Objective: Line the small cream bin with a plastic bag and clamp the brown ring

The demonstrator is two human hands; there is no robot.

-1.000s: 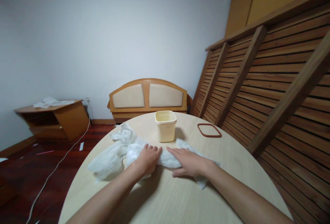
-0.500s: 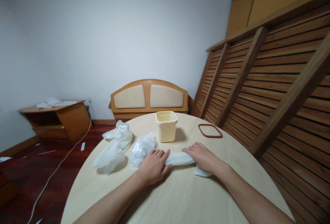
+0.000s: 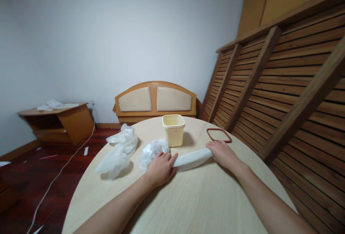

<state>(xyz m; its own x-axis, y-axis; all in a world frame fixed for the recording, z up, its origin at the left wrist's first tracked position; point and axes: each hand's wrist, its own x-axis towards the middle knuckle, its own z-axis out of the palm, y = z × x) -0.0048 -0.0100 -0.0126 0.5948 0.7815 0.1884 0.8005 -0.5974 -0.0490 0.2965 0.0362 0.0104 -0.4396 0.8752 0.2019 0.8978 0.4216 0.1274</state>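
Observation:
A white plastic bag (image 3: 192, 159) stretches in a long flattened strip across the table between my two hands. My left hand (image 3: 161, 168) is closed on the strip's left part, its fingers against the puffed, crumpled bulk of white plastic beside it. My right hand (image 3: 223, 153) grips the strip's right end, close to a reddish-brown square ring (image 3: 230, 140). Behind the bag stands an upright pale yellow square container (image 3: 174, 137) with its top uncovered. To the left lie more crumpled white plastic bags (image 3: 115, 160), apart from my hands.
Everything sits on a round light wood table (image 3: 196, 201). Beyond its far edge is a headboard (image 3: 155, 99) with cream panels. A slatted wooden frame (image 3: 258, 87) leans along the right. At the left, a low cabinet (image 3: 77, 124) stands by a cable (image 3: 67, 165) on the floor.
My right hand has moved right and slightly away from me, drawing the bag strip longer and straighter. My left hand has stayed nearly in place on the bag.

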